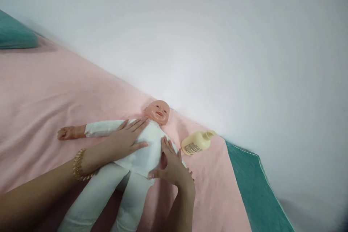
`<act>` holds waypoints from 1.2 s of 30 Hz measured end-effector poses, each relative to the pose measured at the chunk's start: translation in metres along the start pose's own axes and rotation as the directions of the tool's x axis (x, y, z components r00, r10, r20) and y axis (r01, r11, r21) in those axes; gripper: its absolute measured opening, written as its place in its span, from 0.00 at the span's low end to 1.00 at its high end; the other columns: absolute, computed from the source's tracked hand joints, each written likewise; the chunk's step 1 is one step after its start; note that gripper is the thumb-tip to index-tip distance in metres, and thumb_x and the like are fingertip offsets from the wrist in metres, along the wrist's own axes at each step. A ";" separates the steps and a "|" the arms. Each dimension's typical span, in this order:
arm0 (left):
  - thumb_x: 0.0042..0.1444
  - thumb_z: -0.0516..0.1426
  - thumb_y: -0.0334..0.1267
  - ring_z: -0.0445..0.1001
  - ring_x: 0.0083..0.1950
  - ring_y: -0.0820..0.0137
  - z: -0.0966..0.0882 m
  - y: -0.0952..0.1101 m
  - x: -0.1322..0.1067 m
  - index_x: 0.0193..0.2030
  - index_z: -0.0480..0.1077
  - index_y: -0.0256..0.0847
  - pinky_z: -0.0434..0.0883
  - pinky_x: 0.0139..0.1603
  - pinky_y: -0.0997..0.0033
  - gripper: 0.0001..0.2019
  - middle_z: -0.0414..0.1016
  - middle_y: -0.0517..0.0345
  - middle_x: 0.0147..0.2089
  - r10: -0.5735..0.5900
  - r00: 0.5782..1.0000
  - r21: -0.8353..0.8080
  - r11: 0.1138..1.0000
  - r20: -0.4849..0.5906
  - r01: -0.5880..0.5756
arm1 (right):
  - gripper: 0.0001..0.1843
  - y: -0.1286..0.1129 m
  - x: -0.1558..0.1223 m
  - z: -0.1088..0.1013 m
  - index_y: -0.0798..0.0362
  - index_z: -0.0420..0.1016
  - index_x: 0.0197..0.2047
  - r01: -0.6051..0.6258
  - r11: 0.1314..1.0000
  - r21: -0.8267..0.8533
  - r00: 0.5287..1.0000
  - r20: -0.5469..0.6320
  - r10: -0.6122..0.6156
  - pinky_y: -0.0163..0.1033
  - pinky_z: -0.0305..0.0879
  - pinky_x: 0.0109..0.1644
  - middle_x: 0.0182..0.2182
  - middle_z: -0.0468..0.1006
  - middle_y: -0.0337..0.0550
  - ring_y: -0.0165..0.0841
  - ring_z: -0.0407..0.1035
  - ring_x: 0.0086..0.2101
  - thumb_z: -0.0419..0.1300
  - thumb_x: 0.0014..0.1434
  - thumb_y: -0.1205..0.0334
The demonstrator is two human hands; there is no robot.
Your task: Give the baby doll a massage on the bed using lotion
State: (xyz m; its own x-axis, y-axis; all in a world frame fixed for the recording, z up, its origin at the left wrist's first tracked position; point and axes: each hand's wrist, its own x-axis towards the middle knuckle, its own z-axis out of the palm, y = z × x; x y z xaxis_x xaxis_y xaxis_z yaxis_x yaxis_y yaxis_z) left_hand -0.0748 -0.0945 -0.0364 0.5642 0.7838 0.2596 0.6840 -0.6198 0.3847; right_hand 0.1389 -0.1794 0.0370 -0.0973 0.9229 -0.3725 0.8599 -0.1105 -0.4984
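A baby doll (152,148) with a white cloth body lies face up on a pink sheet. My left hand (130,136) rests on its chest near the shoulder, fingers stretched out and thumb apart. At the doll's other side is my right hand (172,161), its fingers spread along the edge of the torso and its thumb near the waist. Part of the doll's arm on that side is hidden behind my right hand. Just beyond that hand, a pale yellow pump bottle (195,143) with printed text stands on the sheet.
The pink sheet (67,83) covers the bed, and a green surface (252,185) shows past its edge at the right. A folded green cloth or pillow (16,32) lies at the far left. A white wall (190,43) rises directly behind the doll's head.
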 end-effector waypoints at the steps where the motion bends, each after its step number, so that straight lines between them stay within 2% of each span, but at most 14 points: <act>1: 0.68 0.43 0.57 0.51 0.74 0.53 0.000 -0.001 0.001 0.74 0.50 0.37 0.47 0.71 0.44 0.35 0.52 0.46 0.74 -0.040 0.999 0.016 0.999 -0.005 0.040 | 0.59 0.000 0.000 0.000 0.49 0.37 0.74 0.004 1.000 0.000 1.000 -0.003 -0.004 0.62 0.18 0.72 0.73 0.38 0.45 0.39 0.28 0.72 0.68 0.50 0.47; 6: 0.71 0.39 0.46 0.59 0.71 0.54 -0.004 -0.013 0.007 0.70 0.60 0.39 0.40 0.71 0.37 0.26 0.63 0.50 0.70 -0.188 0.978 0.093 0.976 -0.087 0.196 | 0.59 -0.007 -0.004 -0.005 0.47 0.33 0.74 0.027 0.998 0.063 1.000 -0.012 -0.027 0.61 0.17 0.72 0.73 0.34 0.41 0.38 0.27 0.72 0.67 0.53 0.43; 9: 0.71 0.40 0.42 0.64 0.68 0.53 -0.007 -0.025 0.009 0.64 0.67 0.38 0.40 0.71 0.35 0.24 0.70 0.47 0.64 -0.230 0.965 0.138 0.959 -0.126 0.247 | 0.52 -0.022 -0.008 -0.006 0.46 0.34 0.74 0.159 0.982 0.106 0.987 -0.004 -0.159 0.58 0.18 0.73 0.73 0.35 0.38 0.37 0.27 0.72 0.61 0.59 0.41; 13: 0.68 0.43 0.36 0.69 0.63 0.49 -0.011 -0.035 0.007 0.57 0.74 0.39 0.41 0.69 0.30 0.21 0.76 0.43 0.57 -0.179 0.978 0.190 0.962 -0.110 0.197 | 0.40 -0.049 -0.008 0.009 0.41 0.48 0.73 0.394 0.913 0.105 0.914 0.061 -0.402 0.53 0.17 0.74 0.71 0.49 0.34 0.39 0.37 0.72 0.57 0.64 0.41; 15: 0.64 0.45 0.32 0.69 0.62 0.47 -0.011 -0.037 0.006 0.54 0.76 0.42 0.42 0.68 0.29 0.21 0.76 0.44 0.57 -0.131 0.986 0.216 0.965 -0.099 0.150 | 0.38 -0.059 -0.003 0.020 0.39 0.50 0.72 0.452 0.888 0.088 0.887 0.064 -0.458 0.51 0.13 0.74 0.71 0.49 0.31 0.39 0.38 0.71 0.57 0.63 0.41; 18: 0.62 0.46 0.30 0.70 0.61 0.46 -0.010 -0.039 0.006 0.52 0.76 0.42 0.43 0.67 0.28 0.21 0.76 0.44 0.57 -0.107 0.991 0.233 0.965 -0.081 0.123 | 0.39 -0.062 0.008 0.034 0.43 0.49 0.72 0.483 0.875 0.045 0.875 0.030 -0.484 0.54 0.13 0.73 0.72 0.47 0.34 0.40 0.36 0.72 0.55 0.64 0.40; 20: 0.65 0.44 0.33 0.71 0.60 0.48 -0.010 -0.040 0.007 0.52 0.76 0.40 0.44 0.67 0.30 0.21 0.78 0.44 0.54 -0.130 0.989 0.201 0.969 -0.066 0.141 | 0.39 -0.059 0.016 0.038 0.48 0.48 0.73 0.461 0.887 0.013 0.887 -0.019 -0.461 0.57 0.17 0.73 0.72 0.45 0.37 0.40 0.35 0.72 0.52 0.66 0.39; 23: 0.67 0.42 0.37 0.73 0.59 0.51 -0.011 -0.040 0.010 0.52 0.76 0.39 0.44 0.68 0.33 0.22 0.79 0.45 0.52 -0.192 0.980 0.142 0.970 -0.057 0.199 | 0.38 -0.052 0.026 0.040 0.49 0.45 0.73 0.376 0.926 -0.041 0.917 -0.129 -0.378 0.61 0.19 0.73 0.73 0.42 0.39 0.39 0.33 0.72 0.47 0.68 0.40; 28: 0.68 0.41 0.42 0.71 0.61 0.51 -0.013 -0.038 0.012 0.55 0.75 0.39 0.44 0.69 0.35 0.24 0.78 0.45 0.55 -0.249 0.968 0.115 0.962 -0.019 0.249 | 0.44 -0.040 0.034 0.043 0.49 0.37 0.75 0.232 0.972 -0.041 0.940 -0.247 -0.234 0.64 0.21 0.72 0.73 0.35 0.41 0.41 0.27 0.72 0.45 0.65 0.35; 31: 0.68 0.40 0.43 0.69 0.64 0.51 -0.015 -0.037 0.012 0.58 0.73 0.40 0.43 0.69 0.36 0.25 0.77 0.47 0.57 -0.262 0.965 0.107 0.960 0.009 0.260 | 0.47 -0.031 0.033 0.040 0.54 0.34 0.75 0.131 0.991 -0.017 0.955 -0.268 -0.131 0.65 0.22 0.72 0.73 0.33 0.45 0.42 0.28 0.72 0.45 0.65 0.34; 36: 0.68 0.40 0.44 0.67 0.65 0.51 -0.017 -0.038 0.013 0.61 0.72 0.42 0.41 0.70 0.36 0.25 0.76 0.49 0.59 -0.286 0.957 0.094 0.955 0.048 0.280 | 0.49 -0.018 0.028 0.031 0.62 0.34 0.74 -0.025 1.000 0.012 0.974 -0.225 0.026 0.64 0.16 0.71 0.73 0.35 0.51 0.43 0.29 0.72 0.44 0.65 0.35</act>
State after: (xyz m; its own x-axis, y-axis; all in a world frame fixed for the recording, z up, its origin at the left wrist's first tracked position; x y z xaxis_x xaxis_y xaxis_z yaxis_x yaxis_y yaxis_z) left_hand -0.1013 -0.0603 -0.0327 0.3667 0.9253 0.0965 0.8549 -0.3761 0.3573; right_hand 0.1053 -0.1625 0.0113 0.0407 0.9790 -0.2000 0.8561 -0.1373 -0.4982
